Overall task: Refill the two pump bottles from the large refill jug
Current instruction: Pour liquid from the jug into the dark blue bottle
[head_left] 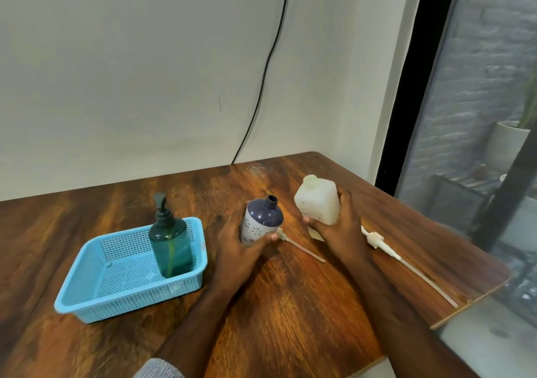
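Both hands are occupied at the middle of the wooden table (290,305). By the left hand (241,250) the dark blue bottle (261,220) is gripped round its white patterned lower part, tilted a little to the right, its neck uncapped. By the right hand (338,229) the translucent white refill jug (316,200) is grasped from its near right side (its cap is seen on top), just right of the blue bottle.

Two pump tubes are laid on the table: a short one (300,247) between the hands and a longer pump (386,250) right of the right wrist. To the left, a teal pump bottle (170,244) is stood upright in the right corner of a light blue basket (87,305), pump fitted.
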### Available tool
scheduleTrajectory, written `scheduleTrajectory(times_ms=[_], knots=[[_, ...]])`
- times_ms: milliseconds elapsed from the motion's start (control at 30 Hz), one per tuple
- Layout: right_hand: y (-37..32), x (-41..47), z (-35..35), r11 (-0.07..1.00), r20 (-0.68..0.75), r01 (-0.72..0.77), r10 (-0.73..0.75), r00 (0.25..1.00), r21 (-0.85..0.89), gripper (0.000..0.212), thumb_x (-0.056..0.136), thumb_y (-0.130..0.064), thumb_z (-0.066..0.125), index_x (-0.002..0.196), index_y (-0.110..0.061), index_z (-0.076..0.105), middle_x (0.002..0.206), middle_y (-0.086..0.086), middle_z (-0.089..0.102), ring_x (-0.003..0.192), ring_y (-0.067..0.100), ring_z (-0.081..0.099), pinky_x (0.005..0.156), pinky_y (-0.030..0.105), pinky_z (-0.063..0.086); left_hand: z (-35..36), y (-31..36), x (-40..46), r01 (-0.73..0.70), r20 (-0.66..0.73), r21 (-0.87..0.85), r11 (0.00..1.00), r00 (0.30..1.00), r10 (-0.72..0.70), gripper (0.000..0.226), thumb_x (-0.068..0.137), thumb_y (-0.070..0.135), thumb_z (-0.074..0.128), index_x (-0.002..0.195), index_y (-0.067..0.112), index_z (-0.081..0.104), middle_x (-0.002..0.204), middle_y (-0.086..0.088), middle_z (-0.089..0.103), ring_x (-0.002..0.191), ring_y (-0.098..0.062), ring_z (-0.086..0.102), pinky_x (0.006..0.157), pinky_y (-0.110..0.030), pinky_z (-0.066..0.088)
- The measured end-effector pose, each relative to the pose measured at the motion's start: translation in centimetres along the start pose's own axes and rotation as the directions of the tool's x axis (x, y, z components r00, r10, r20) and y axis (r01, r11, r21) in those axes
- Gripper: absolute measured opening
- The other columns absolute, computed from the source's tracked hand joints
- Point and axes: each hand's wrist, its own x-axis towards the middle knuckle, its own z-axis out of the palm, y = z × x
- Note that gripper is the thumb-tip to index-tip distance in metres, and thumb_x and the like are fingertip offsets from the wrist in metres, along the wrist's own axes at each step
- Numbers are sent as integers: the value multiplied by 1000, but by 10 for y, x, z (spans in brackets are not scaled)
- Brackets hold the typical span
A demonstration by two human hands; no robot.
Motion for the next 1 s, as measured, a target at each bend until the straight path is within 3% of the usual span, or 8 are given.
scheduleTrajectory(times_ms=[300,467,667,900,1000], knots=[[12,-5,5,978,31,114,-111,993,-175,92,79,-31,84,152,-27,29,152,2,42,133,24,44,106,46,45,0,-1,1,-72,32,56,996,997,70,62,69,29,90,124,23,62,109,20,69,102,-3,65,77,-14,52],[15,-2,7,975,46,140,-134,990,-173,92,78,-33,84,151,-28,30,148,3,44,129,24,46,103,43,46,-3,0,1,-105,61,103,989,993,99,62,68,36,89,123,25,63,109,17,69,102,-4,66,79,-16,53],[14,-5,10,963,54,185,-177,983,-197,88,79,-35,83,150,-27,31,149,3,43,128,23,45,102,41,46,-6,2,2,-123,60,157,980,992,115,61,67,44,86,121,25,65,106,18,68,100,0,64,76,-10,49],[14,-5,12,940,40,267,-265,964,-213,79,80,-36,83,144,-30,37,142,1,49,121,24,49,95,43,52,-8,-3,2,-122,56,217,969,992,112,62,66,47,88,120,27,64,104,19,66,99,0,62,75,-12,48],[16,-5,12,935,38,281,-280,959,-218,78,81,-39,81,144,-33,36,143,-1,48,120,22,49,93,41,52,-9,-6,2,-114,49,244,963,993,105,62,66,49,87,121,30,63,105,21,65,98,2,61,76,-20,51]])
